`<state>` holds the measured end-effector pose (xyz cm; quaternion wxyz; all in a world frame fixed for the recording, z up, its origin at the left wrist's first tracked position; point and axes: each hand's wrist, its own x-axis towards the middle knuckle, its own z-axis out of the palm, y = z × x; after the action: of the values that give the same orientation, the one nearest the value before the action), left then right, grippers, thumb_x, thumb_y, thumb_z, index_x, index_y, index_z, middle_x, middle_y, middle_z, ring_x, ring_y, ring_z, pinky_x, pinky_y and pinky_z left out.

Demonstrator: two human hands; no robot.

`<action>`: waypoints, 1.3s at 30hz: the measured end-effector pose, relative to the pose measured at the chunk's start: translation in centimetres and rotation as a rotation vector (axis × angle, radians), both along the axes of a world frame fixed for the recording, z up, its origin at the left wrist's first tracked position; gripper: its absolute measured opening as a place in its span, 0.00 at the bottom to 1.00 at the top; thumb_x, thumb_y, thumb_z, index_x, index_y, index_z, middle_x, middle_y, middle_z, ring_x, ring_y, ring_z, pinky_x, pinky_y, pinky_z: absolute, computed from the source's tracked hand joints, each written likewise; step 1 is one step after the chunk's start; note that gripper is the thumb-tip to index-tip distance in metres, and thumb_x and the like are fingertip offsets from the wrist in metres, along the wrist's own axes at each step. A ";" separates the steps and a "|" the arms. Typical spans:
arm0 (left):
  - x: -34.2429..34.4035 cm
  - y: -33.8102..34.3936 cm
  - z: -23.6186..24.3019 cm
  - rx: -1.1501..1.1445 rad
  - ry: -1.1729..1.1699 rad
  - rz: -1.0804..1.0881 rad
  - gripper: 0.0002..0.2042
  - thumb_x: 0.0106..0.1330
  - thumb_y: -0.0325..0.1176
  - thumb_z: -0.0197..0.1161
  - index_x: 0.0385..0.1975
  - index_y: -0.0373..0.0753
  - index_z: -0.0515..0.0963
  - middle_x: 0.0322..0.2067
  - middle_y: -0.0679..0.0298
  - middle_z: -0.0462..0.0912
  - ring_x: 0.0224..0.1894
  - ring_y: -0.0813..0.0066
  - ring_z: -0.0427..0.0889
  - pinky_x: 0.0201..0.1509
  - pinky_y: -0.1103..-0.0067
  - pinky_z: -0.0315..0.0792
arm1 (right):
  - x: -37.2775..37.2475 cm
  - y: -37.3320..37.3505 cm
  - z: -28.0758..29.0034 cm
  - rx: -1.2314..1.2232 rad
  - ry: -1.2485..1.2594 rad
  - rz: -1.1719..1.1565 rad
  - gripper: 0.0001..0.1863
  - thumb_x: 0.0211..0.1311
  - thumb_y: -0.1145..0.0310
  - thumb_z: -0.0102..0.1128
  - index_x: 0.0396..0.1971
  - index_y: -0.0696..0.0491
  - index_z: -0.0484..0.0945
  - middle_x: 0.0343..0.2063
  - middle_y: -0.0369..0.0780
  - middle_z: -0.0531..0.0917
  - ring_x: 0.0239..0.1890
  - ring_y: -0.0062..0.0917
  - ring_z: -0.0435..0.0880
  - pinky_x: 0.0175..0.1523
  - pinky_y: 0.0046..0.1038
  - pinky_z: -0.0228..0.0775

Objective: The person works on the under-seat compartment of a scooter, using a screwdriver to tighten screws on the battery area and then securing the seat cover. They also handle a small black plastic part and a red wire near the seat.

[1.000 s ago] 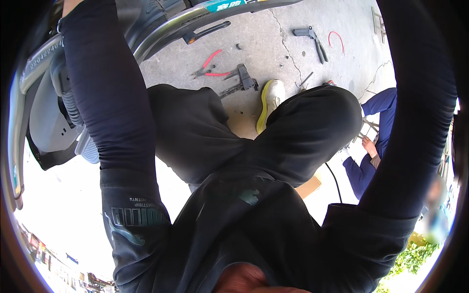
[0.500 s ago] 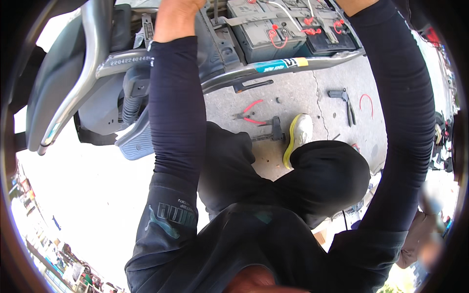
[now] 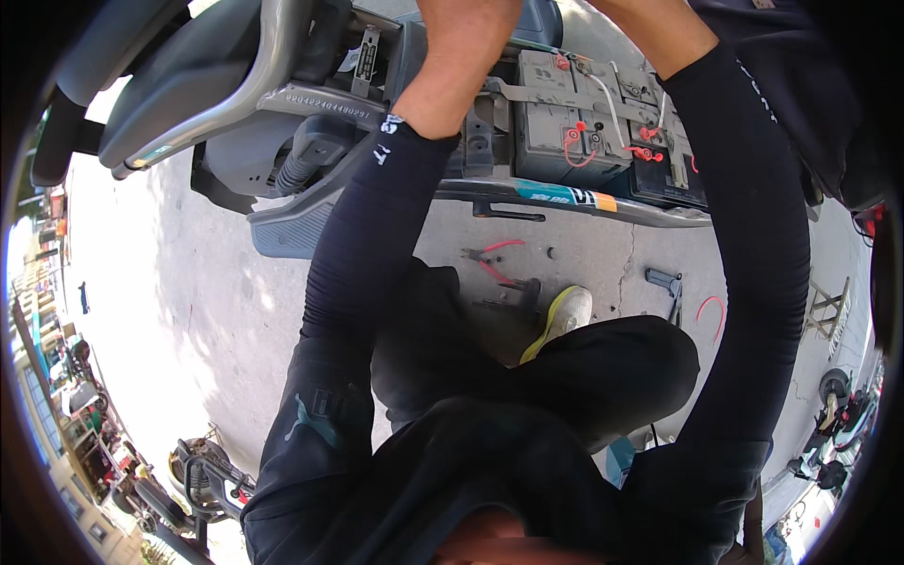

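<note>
My left hand (image 3: 471, 24) reaches up past the top edge over the scooter's open deck, just left of the batteries; its fingers are out of frame. My right hand (image 3: 664, 33) is also at the top edge, above the right side of the battery compartment, with its fingers cut off. Grey batteries (image 3: 565, 127) sit in that compartment, with red terminal covers (image 3: 646, 153) and a white cable (image 3: 610, 108) on them. The grey scooter frame (image 3: 273, 89) has a black seat (image 3: 174, 113) on the left and a ribbed footboard (image 3: 287, 240) below.
On the concrete below lie red-handled pliers (image 3: 499, 264), a black clamp-like tool (image 3: 527, 297), another black tool (image 3: 664, 282) and a red wire (image 3: 716, 315), around my bent legs and shoe (image 3: 570, 315). A metal stand (image 3: 829, 315) and parked vehicles (image 3: 188, 480) line the sides.
The view has swung up onto the scooter, bringing its batteries into sight and the floor tools lower. My left hand has moved rightward. The blue-clad person has left the view.
</note>
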<state>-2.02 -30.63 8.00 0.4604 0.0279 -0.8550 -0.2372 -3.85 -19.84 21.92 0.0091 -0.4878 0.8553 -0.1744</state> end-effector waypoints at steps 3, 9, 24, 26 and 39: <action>-1.1 2.3 -0.5 0.906 0.045 -0.526 0.15 0.75 0.38 0.58 0.57 0.43 0.74 0.41 0.59 0.83 0.44 0.65 0.83 0.46 0.67 0.76 | -1.5 0.4 -1.5 -0.048 0.186 0.167 0.39 0.71 0.41 0.49 0.49 0.70 0.77 0.48 0.63 0.82 0.53 0.55 0.82 0.59 0.47 0.74; 0.5 -1.2 1.3 0.957 -0.271 -0.691 0.14 0.72 0.36 0.59 0.54 0.41 0.75 0.38 0.58 0.84 0.42 0.63 0.84 0.46 0.67 0.77 | -2.3 1.4 -2.2 -0.093 0.016 0.278 0.37 0.72 0.44 0.50 0.51 0.71 0.76 0.52 0.63 0.80 0.55 0.56 0.80 0.61 0.46 0.72; 1.1 1.9 1.7 0.556 -0.132 -0.407 0.12 0.63 0.32 0.65 0.43 0.34 0.80 0.32 0.54 0.86 0.38 0.59 0.86 0.44 0.67 0.79 | -0.6 2.8 -1.3 -0.084 -0.031 0.231 0.43 0.71 0.39 0.50 0.58 0.73 0.72 0.60 0.67 0.73 0.61 0.57 0.76 0.67 0.43 0.68; 1.3 6.1 1.2 0.250 0.056 -0.094 0.12 0.61 0.31 0.66 0.41 0.33 0.81 0.32 0.54 0.86 0.37 0.59 0.87 0.43 0.67 0.79 | -1.4 2.6 -5.1 -0.371 0.281 0.217 0.38 0.69 0.37 0.57 0.62 0.57 0.76 0.46 0.50 0.86 0.48 0.40 0.86 0.55 0.37 0.78; 2.3 4.4 1.6 0.374 -0.051 -0.242 0.16 0.68 0.38 0.68 0.45 0.32 0.78 0.39 0.58 0.83 0.41 0.76 0.82 0.43 0.77 0.77 | -1.4 3.7 -1.8 -0.176 -0.015 0.252 0.45 0.70 0.36 0.52 0.63 0.68 0.71 0.62 0.61 0.74 0.63 0.53 0.75 0.68 0.42 0.68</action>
<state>0.31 -26.19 9.59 0.3936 0.0161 -0.8045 -0.4444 -5.20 -16.11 20.07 -0.0051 -0.5889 0.7686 -0.2498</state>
